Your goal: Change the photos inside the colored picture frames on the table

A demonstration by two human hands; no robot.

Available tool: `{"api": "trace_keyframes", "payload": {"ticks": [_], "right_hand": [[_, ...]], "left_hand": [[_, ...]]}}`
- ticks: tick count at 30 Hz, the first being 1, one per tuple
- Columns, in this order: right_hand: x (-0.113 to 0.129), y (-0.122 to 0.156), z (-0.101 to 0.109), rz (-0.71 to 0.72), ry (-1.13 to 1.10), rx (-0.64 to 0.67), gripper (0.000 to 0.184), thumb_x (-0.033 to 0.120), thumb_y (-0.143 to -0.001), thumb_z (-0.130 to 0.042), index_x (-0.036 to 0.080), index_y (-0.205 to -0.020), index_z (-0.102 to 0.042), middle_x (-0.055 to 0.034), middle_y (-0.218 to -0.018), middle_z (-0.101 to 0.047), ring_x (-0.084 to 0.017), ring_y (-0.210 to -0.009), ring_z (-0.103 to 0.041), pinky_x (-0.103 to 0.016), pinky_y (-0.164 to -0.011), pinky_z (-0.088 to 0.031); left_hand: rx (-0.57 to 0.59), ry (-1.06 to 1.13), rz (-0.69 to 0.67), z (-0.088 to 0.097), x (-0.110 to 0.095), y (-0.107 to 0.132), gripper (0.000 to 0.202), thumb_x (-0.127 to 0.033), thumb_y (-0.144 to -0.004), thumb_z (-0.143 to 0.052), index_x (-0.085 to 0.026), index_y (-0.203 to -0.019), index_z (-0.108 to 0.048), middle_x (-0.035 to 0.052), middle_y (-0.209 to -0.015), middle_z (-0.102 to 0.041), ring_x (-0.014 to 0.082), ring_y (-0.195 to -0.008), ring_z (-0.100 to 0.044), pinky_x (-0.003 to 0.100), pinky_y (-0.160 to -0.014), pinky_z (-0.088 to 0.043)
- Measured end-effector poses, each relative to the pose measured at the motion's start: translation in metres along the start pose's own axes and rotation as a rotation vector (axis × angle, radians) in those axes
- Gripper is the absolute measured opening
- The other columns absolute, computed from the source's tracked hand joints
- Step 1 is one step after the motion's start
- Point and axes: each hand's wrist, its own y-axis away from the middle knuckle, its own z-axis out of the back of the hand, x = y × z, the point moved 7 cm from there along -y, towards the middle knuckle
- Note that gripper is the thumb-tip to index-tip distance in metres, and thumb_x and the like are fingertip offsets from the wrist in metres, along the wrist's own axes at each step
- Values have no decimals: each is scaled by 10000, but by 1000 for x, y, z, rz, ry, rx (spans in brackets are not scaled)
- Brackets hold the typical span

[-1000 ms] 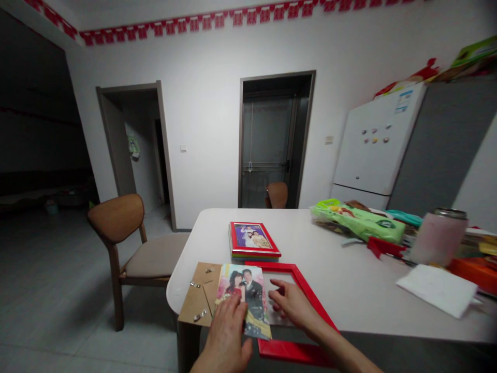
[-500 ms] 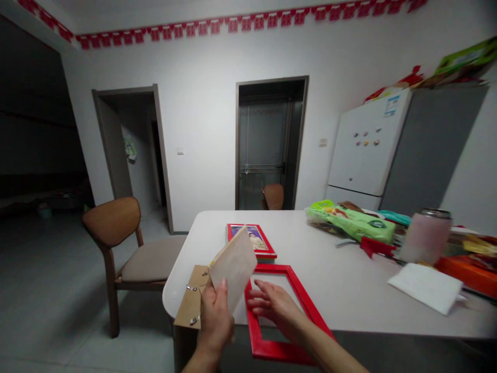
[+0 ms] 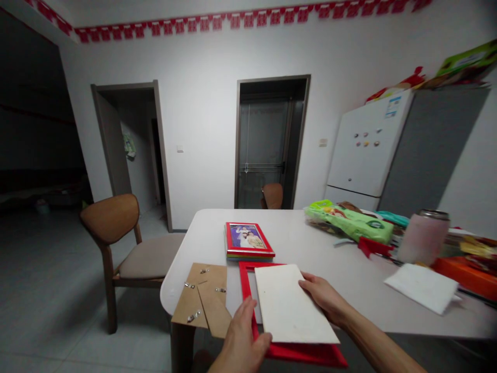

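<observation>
A white card [image 3: 292,305] lies over the opening of a red picture frame [image 3: 305,353], slightly askew, covering most of it. The frame's near end hangs past the table edge. My right hand [image 3: 323,298] grips the card's right edge, thumb on top. At the frame's lower left, my left hand [image 3: 244,336] closes around its side, the thumb touching the card's corner. To the left lies a brown backing board [image 3: 198,290] with metal clips and a stand flap, partly past the table edge. Beyond the frame sits a stack of framed photos [image 3: 248,241] with a red-rimmed one on top.
On the right of the white table [image 3: 310,238] are a green packet [image 3: 351,220], a pink jar [image 3: 424,238], a folded white paper [image 3: 423,286] and an orange box [image 3: 466,280]. A wooden chair [image 3: 111,220] stands left. A fridge [image 3: 365,150] is behind.
The white card, held tilted up in my left hand before, now lies over the red frame. My right hand has taken its right edge; my left hand has moved to the frame's lower left.
</observation>
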Motion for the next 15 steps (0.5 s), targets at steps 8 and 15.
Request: {"api": "trace_keyframes", "payload": {"ticks": [8,15], "right_hand": [[5,-23,-5,208,708,-176,365,164,-665,-339,106,-932,-580,-75,-797,-666,-163,-709,-609,-220,-595,-433],[12,-15,-8,244,1165,-345,328,290,-704,-382,115,-902,-577,-139,-865,-606,-238,-778,-562,-309,-640,-382]], "left_hand": [[190,-354,-144,-23,-3,3,703,-211,-595,-592,-11,-1217,-332,203,-1324,-228,265,-1224,-199,381,-1008,-205],[234,-442,-176,-29,-4,4,657,-373,-657,-565,-127,-1228,-350,122,-1340,-246,275,-1237,-138,441,-1007,-147]]}}
